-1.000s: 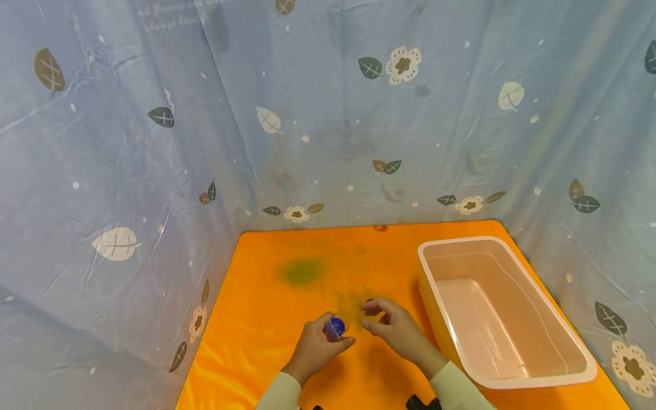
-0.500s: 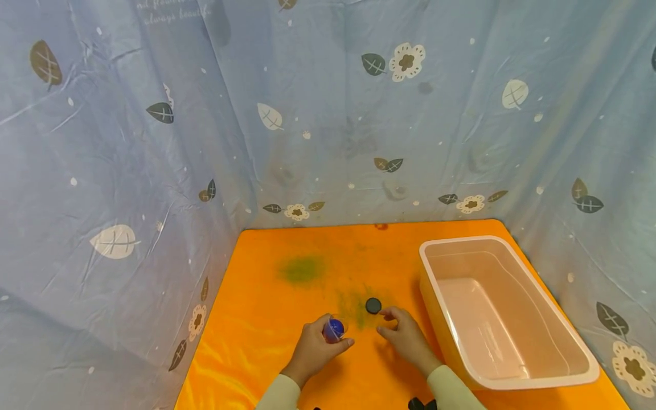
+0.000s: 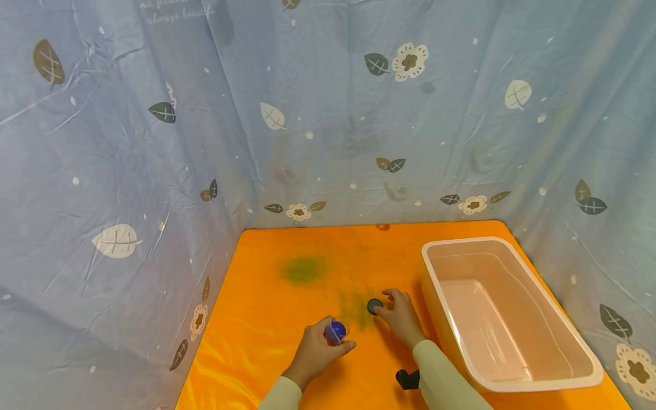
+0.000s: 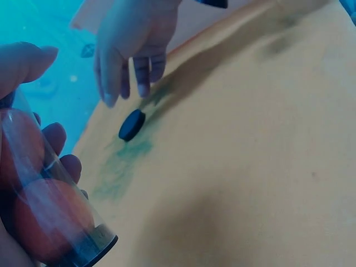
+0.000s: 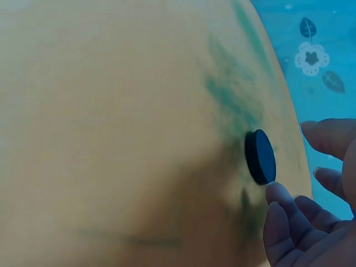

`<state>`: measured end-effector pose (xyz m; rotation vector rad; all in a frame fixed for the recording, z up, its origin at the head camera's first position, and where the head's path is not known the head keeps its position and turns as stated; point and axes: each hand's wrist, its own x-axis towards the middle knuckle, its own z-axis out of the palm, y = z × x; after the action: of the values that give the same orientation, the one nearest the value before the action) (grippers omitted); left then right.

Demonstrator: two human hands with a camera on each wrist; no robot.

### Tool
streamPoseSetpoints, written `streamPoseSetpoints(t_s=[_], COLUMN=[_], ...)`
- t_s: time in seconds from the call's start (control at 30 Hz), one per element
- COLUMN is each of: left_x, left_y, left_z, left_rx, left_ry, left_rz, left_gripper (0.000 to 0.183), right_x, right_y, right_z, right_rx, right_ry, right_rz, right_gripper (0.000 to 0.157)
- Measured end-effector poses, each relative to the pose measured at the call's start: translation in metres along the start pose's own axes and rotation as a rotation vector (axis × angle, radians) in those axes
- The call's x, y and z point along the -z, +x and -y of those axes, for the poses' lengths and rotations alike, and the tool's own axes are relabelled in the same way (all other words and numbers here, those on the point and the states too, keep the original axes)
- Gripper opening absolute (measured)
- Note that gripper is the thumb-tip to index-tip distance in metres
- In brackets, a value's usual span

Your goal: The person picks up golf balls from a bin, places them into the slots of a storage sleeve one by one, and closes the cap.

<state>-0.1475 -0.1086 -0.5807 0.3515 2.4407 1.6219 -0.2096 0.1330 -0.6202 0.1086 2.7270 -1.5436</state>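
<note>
My left hand (image 3: 314,354) grips a clear plastic tube (image 4: 102,238) tilted over the table. A blue ball (image 3: 336,330) shows at the tube's upper end in the head view. In the left wrist view, an orange-red ball (image 4: 49,218) sits near its dark-rimmed end, with another behind it. A round black lid (image 3: 373,305) lies flat on the orange cloth, right of the tube. Just right of the lid is my right hand (image 3: 404,320), thumb and fingers spread. One fingertip (image 5: 273,190) is close to the lid's edge; whether it touches cannot be told.
A pale pink plastic tub (image 3: 435,273) stands at the right of the orange-covered table (image 3: 277,302). Green stains (image 3: 303,269) mark the cloth. Blue patterned curtains (image 3: 328,125) enclose the back and sides. A black object (image 3: 407,380) shows beside the right sleeve.
My right hand drew back rightward from the lid, uncovering it, then moved forward to its right edge. The left hand keeps its grip on the tube in nearly the same place.
</note>
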Motion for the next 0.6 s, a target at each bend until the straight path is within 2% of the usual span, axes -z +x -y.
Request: streamPoseSetpoints(t_s=[0.17,0.4,0.6], left_x=[0.0,0.002,0.001], left_y=[0.001,0.0,-0.001], left_z=[0.002,0.002,0.001], left_rx=[0.017,0.01,0.008], left_ry=[0.008,0.012,0.018], left_rz=[0.0,0.0,-0.01], left_gripper=[0.048,0.045,0.039], right_x=[-0.01,-0.019,-0.025], right_y=[0.011,0.015,0.017], right_z=[-0.001,-0.003,0.003], right_rx=[0.006,0.015,0.064], right_ry=[-0.058,-0.168,-0.263], right_rz=[0.017,0.026,0.053], right_gripper=[0.051,0.049,0.046])
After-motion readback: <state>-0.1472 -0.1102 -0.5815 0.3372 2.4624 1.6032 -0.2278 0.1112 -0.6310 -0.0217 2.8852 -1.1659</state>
